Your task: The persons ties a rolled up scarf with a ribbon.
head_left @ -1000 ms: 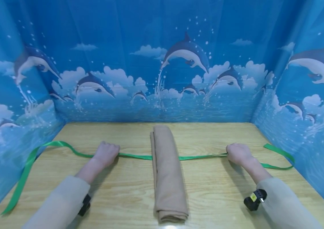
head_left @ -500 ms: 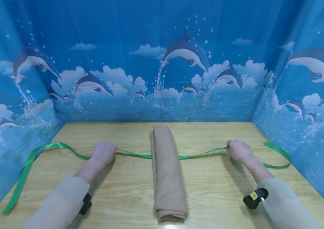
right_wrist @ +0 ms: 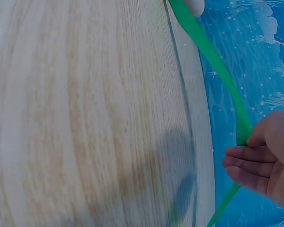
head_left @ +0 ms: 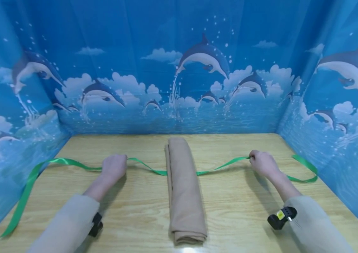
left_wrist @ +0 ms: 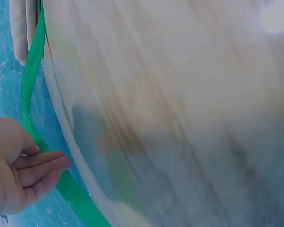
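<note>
A beige folded cloth (head_left: 186, 189) lies lengthwise on the table, its layers showing at the near end. Crosswise runs a green ribbon (head_left: 226, 164); its middle is hidden at the cloth, apparently beneath it. To the cloth's left my left hand (head_left: 114, 166) pinches the ribbon, and the wrist view shows the ribbon (left_wrist: 34, 71) between thumb and curled fingers (left_wrist: 42, 165). On the right, my right hand (head_left: 263, 163) pinches the other side; in its wrist view the ribbon (right_wrist: 217, 61) passes between thumb and fingers (right_wrist: 248, 163). Both inner stretches rise from the cloth to the hands.
The wood-grain table (head_left: 147, 218) is bordered on three sides by a blue dolphin-print curtain (head_left: 128, 116). One loose ribbon tail trails to the left front edge; the other loops near the right edge. A black wrist camera (head_left: 281, 217) sits on the right sleeve.
Both hands have risen slightly, lifting the inner ribbon stretches into slacker curves. The left hand has shifted a little left. The right-hand tail loop has drawn inward; the cloth stays put.
</note>
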The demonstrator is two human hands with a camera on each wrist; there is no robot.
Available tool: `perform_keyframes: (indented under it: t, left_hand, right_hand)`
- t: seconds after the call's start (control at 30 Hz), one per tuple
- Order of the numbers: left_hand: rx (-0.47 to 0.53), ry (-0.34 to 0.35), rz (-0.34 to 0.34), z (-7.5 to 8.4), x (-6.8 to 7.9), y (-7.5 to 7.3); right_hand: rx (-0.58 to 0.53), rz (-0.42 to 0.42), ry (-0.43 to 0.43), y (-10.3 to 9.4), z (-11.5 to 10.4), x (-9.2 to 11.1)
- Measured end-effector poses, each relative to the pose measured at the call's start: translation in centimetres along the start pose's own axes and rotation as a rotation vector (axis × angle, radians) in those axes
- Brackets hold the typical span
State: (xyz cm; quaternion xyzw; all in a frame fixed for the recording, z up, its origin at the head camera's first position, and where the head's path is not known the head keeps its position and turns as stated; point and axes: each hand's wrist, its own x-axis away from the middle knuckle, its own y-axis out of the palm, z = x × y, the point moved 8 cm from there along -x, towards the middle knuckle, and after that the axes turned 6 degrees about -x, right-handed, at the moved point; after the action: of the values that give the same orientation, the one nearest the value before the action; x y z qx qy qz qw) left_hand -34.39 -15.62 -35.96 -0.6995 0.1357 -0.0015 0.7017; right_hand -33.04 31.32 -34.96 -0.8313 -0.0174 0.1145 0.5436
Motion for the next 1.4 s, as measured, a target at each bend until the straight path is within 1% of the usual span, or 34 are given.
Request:
perform_keyframes:
  t: [0.1,0.27,0.37,0.43,0.57,0.7,0.8,0.87,1.0,1.17,1.4]
  left_hand:
    - [0.057,-0.031,0.008,-0.4,-0.1,0.1]
    - [0.171,-0.102,-0.015,-1.0,-0.3,0.3]
    - [0.234,-0.117,0.006,-1.0,-0.3,0.0]
    - [0.259,-0.113,0.045,-0.9,-0.2,-0.3]
    - [0.298,-0.115,0.160,-0.8,-0.2,-1.0]
    - [0.335,-0.132,0.282,-0.7,-0.1,-1.8]
    - [0.364,-0.137,0.347,-0.5,0.0,-2.3]
    - [0.381,-0.143,0.366,-0.3,0.0,-2.6]
    - [0.427,-0.164,0.382,-0.2,-0.1,-2.7]
    - [0.491,-0.168,0.427,0.1,-0.3,-3.2]
    - [0.525,-0.188,0.482,0.5,-0.6,-4.1]
  right_hand:
    - [-0.030,0.003,0.019,-0.1,0.0,-0.1]
    - [-0.076,0.000,0.047,-0.2,0.0,-0.1]
    - [-0.079,0.028,0.044,-0.4,-0.3,-0.1]
    - [-0.079,0.062,0.041,-0.7,-0.4,-0.1]
    - [-0.095,0.123,0.039,-1.0,-0.6,-0.1]
    - [-0.103,0.155,0.037,-1.2,-0.8,-0.2]
    - [-0.100,0.171,0.030,-1.3,-0.9,-0.2]
    - [-0.094,0.181,0.026,-1.4,-1.0,-0.2]
    - [-0.097,0.201,0.021,-1.7,-1.2,-0.1]
    - [-0.115,0.253,0.006,-2.2,-1.7,-0.1]
    - [-0.126,0.327,-0.039,-2.7,-2.8,-0.3]
